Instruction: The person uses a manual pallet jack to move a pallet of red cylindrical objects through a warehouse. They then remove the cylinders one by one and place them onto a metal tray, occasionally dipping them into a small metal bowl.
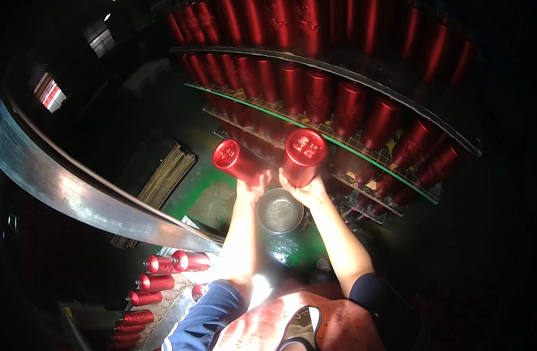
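Observation:
My left hand (254, 187) is closed around a red metal bottle (236, 161), which tilts outward to the left with its round printed base toward me. In my right hand (307, 191) is a second red bottle (304, 153), its base also facing me. Both bottles are raised in front of the rack, side by side with a gap between them. The fingers are partly hidden behind the bottles. Just below the hands, a round grey metal pan (280, 210) shows between my forearms.
Ahead, a tiered rack (256, 106) carries several rows of red bottles (349, 108) standing on mesh shelves. A broad curved metal band (81, 187) sweeps along the left. Red bottles (156, 282) lie at the lower left. A bundle of wooden strips (166, 175) rests on the floor.

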A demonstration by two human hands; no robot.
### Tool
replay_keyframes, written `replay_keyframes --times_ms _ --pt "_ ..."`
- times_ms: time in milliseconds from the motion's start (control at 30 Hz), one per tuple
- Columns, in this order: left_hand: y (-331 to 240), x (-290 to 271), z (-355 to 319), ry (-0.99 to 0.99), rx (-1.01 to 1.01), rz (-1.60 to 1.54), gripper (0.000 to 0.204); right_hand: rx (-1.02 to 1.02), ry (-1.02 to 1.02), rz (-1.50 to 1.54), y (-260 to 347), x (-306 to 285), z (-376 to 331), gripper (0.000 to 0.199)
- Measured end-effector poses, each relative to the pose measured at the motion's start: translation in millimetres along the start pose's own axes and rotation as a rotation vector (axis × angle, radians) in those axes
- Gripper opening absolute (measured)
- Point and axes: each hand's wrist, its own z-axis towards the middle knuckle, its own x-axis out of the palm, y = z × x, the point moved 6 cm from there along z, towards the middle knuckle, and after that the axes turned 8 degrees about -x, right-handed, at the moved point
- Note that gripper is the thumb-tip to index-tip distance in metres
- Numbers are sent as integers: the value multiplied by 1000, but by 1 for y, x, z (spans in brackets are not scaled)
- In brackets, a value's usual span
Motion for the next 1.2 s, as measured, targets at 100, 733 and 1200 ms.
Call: replay_keyframes --times_ms 100,733,1200 --pt "43 -19 -26 2 -35 8 51 61 -32 177 17 -22 -64 55" --pt "258 -147 -532 -679 799 275 41 517 -187 -192 -105 -213 -284 43" --pt "313 -191 -973 -950 1717 39 47 -677 865 -2330 -375 -138 -165 46"
